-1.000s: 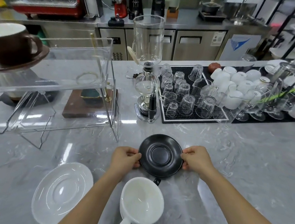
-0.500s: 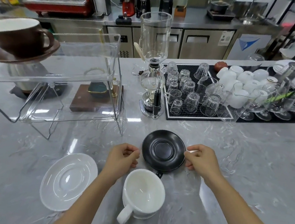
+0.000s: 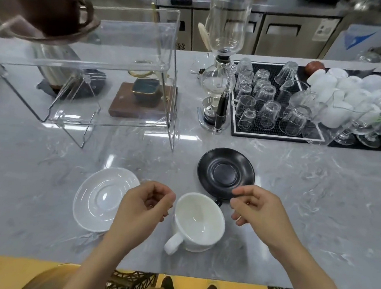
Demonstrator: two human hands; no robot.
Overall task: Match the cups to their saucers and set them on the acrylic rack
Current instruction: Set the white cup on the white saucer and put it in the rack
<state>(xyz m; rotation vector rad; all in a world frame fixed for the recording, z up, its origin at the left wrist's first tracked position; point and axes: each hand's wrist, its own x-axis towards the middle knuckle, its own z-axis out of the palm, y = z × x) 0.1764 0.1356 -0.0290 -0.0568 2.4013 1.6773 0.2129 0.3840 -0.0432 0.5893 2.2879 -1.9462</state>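
Both hands, the left hand (image 3: 146, 206) and the right hand (image 3: 256, 208), hover loosely curled and empty beside the white cup (image 3: 198, 222) (its white saucer (image 3: 98, 197) lies at nine o'clock), so lift the cup level and centre it there.

A cup (image 3: 198, 222) stands near; one saucer (image 3: 103, 198) left of it, another saucer (image 3: 226, 172) just behind; rack (image 3: 99, 73) far left.
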